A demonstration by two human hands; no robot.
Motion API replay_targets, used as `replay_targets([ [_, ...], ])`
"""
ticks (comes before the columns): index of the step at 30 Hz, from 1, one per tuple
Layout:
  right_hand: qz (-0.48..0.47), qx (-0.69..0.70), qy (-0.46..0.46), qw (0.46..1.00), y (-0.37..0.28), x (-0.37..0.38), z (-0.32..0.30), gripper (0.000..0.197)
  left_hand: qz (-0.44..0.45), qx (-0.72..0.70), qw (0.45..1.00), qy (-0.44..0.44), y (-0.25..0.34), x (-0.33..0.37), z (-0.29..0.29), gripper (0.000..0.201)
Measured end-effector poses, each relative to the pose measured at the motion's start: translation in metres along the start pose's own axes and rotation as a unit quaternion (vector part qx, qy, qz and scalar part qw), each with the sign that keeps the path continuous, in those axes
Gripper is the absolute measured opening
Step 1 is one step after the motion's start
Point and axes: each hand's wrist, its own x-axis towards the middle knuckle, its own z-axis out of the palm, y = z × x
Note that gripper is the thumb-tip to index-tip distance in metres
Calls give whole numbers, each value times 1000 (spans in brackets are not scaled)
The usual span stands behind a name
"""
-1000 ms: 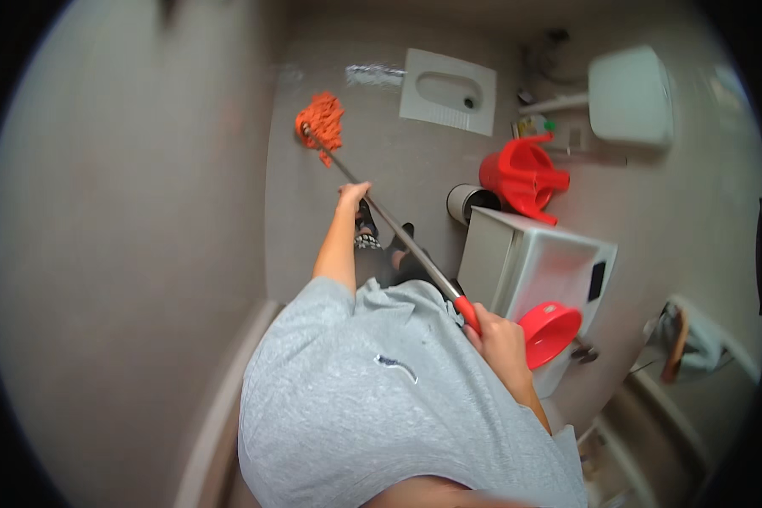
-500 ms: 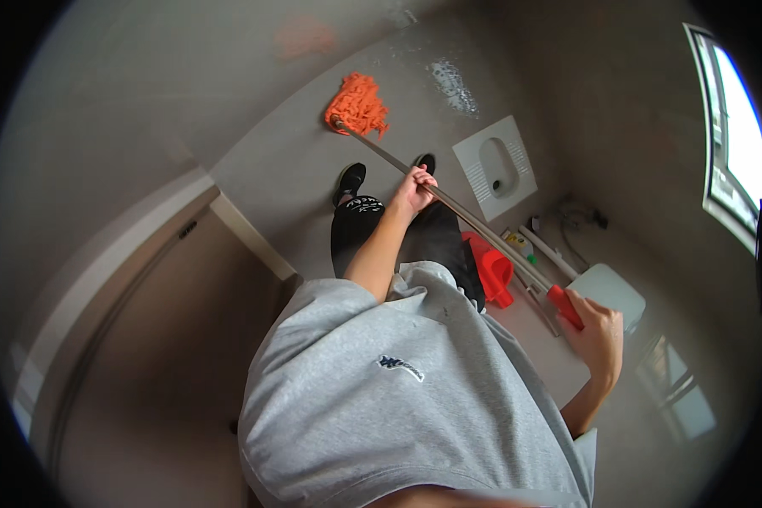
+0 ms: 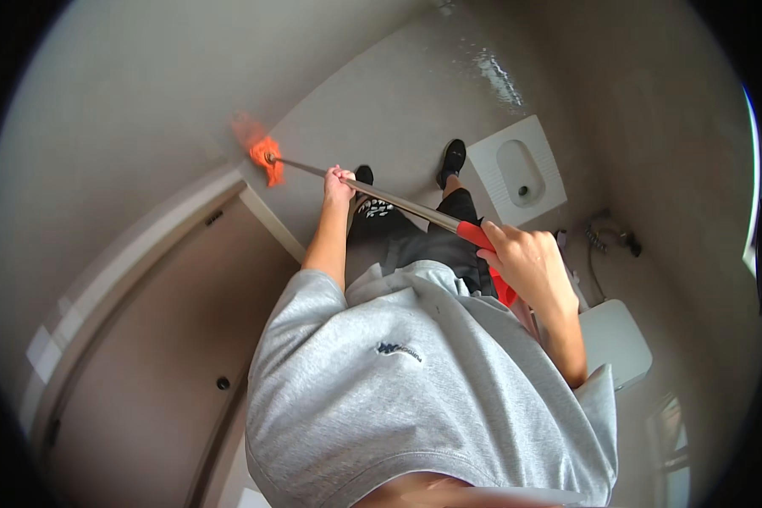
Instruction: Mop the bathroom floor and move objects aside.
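Note:
Both my hands hold one long-handled mop, which slants from upper left to lower right across my legs. Its orange string head [image 3: 267, 159] lies on the floor against the foot of the left wall. My left hand [image 3: 339, 181] is wrapped round the metal pole [image 3: 406, 204] partway down, close to my shoe. At the upper end my right hand [image 3: 525, 261] grips the red handle sleeve [image 3: 475, 234]. Both hands are closed.
A white squat toilet [image 3: 516, 173] is set in the floor ahead on the right. Wet patches [image 3: 499, 80] shine beyond it. Right of me are a white box-shaped object [image 3: 615, 343], a coiled hose [image 3: 601, 241] and a partly hidden red thing [image 3: 504, 289]. A brown door [image 3: 152, 364] stands left.
The mop head has moved left and nearer, up to the wall. My right hand has come inward and forward with the handle, and my left hand has shifted left. My feet have moved apart.

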Motion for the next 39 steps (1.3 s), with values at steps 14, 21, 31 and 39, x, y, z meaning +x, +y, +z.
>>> replay_targets([
  [14, 217, 6, 168, 962, 161, -178, -202, 38, -158, 138, 978, 12, -388, -46, 231, 22],
  [21, 238, -186, 176, 937, 79, -168, -189, 51, -281, 176, 943, -20, -444, -14, 332, 19],
  [31, 247, -312, 145, 906, -9, -85, -128, 41, -437, 67, 880, -171, -416, 30, 362, 12],
  [39, 113, -340, 111, 927, 7, -50, -186, 42, -419, -85, 881, -204, -348, 34, 330, 13],
])
